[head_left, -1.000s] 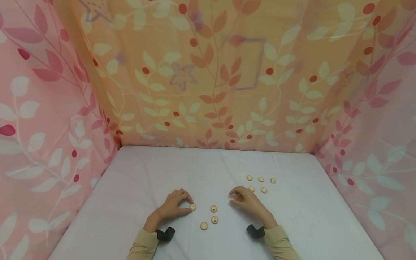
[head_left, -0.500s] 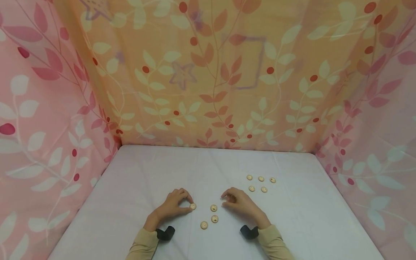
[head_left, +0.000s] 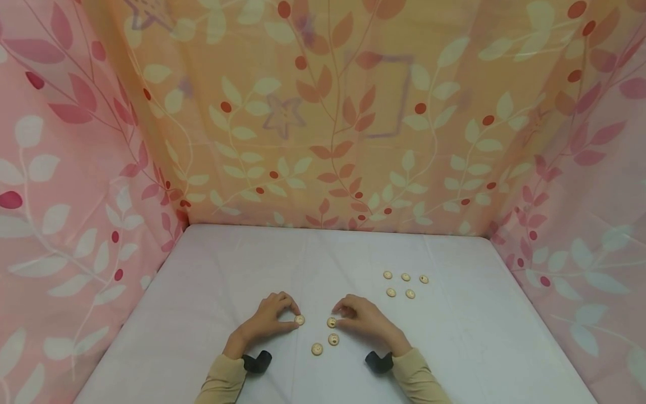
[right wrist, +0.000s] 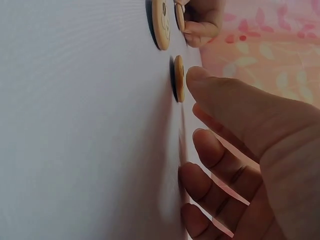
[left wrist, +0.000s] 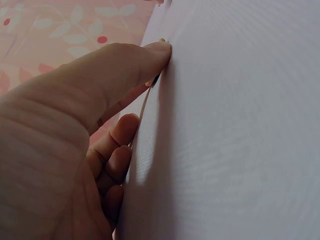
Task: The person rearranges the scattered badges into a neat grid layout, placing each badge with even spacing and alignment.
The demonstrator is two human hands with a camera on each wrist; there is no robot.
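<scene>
In the head view my left hand [head_left: 268,318] pinches a round wooden button [head_left: 300,320] at its edge, between thumb and forefinger, down on the white table. Another wooden button [head_left: 331,322], with a dark printed mark, lies at the fingertips of my right hand [head_left: 364,318]. The right wrist view shows a small gap between that button [right wrist: 179,79] and the thumb [right wrist: 199,76], with the fingers loosely bent. Nearer my body lie a button with a printed face [head_left: 333,339] and a paler button [head_left: 317,349]. In the left wrist view the thumb mostly hides the pinched button.
Several more wooden buttons [head_left: 406,277] lie in two short rows at the back right of the table [head_left: 242,258]. Patterned cloth [head_left: 323,168] hangs at the back and both sides. A black wrist camera [head_left: 378,362] sits on each forearm, close to the tabletop.
My right hand has moved left, away from the rows of buttons, to the middle button, uncovering the row it partly hid. My left hand stays still, pinching its button.
</scene>
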